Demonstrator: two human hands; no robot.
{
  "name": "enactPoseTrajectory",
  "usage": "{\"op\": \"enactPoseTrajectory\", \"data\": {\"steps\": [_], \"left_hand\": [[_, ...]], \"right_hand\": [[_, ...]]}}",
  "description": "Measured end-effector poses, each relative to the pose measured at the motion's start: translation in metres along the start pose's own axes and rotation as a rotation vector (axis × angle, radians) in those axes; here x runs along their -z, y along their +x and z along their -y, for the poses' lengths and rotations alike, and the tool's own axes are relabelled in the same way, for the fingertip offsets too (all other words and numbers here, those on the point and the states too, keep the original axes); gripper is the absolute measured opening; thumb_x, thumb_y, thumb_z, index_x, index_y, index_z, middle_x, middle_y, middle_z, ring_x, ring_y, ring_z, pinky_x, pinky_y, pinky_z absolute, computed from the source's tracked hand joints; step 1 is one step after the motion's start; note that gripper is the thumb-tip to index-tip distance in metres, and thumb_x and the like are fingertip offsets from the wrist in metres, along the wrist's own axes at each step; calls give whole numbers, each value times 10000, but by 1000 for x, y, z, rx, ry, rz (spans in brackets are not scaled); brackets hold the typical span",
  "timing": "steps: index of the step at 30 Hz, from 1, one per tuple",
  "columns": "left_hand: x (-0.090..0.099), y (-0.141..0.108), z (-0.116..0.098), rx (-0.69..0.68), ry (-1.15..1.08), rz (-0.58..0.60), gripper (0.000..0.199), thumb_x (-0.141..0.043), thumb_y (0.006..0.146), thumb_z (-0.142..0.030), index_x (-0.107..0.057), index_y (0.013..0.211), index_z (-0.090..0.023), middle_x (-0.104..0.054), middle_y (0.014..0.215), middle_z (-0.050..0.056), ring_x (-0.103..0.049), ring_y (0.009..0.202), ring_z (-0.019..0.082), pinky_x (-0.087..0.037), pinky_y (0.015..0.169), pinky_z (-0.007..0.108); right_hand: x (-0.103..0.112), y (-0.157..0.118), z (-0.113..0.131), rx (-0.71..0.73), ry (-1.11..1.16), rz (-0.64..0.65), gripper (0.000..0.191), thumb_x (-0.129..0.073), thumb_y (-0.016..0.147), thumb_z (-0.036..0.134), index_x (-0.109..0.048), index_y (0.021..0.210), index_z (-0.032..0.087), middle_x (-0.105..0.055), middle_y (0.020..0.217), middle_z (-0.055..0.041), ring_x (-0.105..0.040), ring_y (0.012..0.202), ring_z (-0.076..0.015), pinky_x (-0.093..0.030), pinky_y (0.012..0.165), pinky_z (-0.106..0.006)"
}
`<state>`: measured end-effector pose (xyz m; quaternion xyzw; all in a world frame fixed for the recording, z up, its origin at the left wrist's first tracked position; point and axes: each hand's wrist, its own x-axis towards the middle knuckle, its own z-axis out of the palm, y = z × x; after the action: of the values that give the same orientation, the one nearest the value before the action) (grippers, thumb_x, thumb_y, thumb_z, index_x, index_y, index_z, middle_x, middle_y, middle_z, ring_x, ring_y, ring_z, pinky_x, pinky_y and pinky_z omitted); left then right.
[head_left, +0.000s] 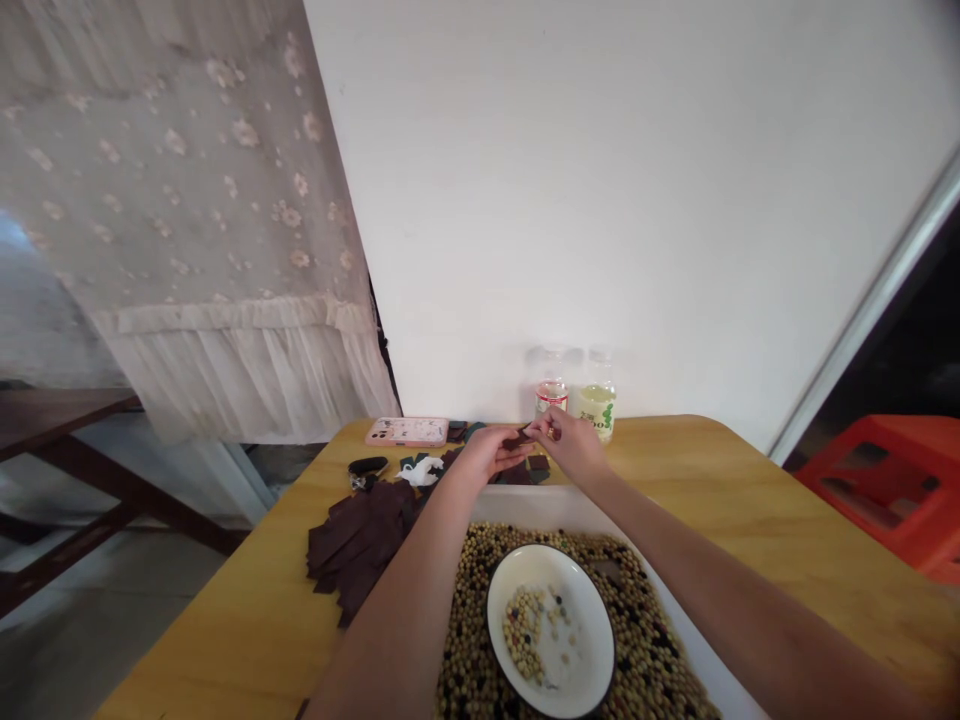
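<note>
Grip: the left hand [495, 452] holds a small dark brown piece [519, 440] in its fingers, and the right hand [576, 446] is drawn to a narrow pinch at the piece's right end. Whether those fingertips also hold anything smaller cannot be told. The left presumably steadies the piece, leaving the right free for fine work.

Location: the piece is above the far edge of the white tray [534, 492], clear of the tray's contents. Small round beads or beans cover the tray floor; on them sits a white dark-rimmed bowl [594, 622], near and between the forearms, containing a few more. That position appears to keep a sorted portion within reach.

Surroundings: a pile of dark brown flat pieces [358, 545] lies left of the tray, likely for left-hand access. The cased phone [409, 431], far left, and two clear bottles [598, 405], far by the wall, appear set aside from the working area.
</note>
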<state>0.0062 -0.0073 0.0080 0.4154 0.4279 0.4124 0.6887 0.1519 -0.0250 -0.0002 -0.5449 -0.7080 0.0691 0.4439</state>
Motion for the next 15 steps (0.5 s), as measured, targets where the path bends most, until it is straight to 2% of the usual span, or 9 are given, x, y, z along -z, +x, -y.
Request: {"op": "enactPoseTrajectory", "data": {"steps": [15], "left_hand": [[1,3,1,15,-17,-14,103,-493,711,-87,-591,700,-120,-670,706,63,-650,630,143,-520,652,246]], "right_hand": [[4,-1,6,-2,-16,8,191,-529,729,282,-409,599,212,-642,671,40,-526,539,-110,-352,520,-204]]}}
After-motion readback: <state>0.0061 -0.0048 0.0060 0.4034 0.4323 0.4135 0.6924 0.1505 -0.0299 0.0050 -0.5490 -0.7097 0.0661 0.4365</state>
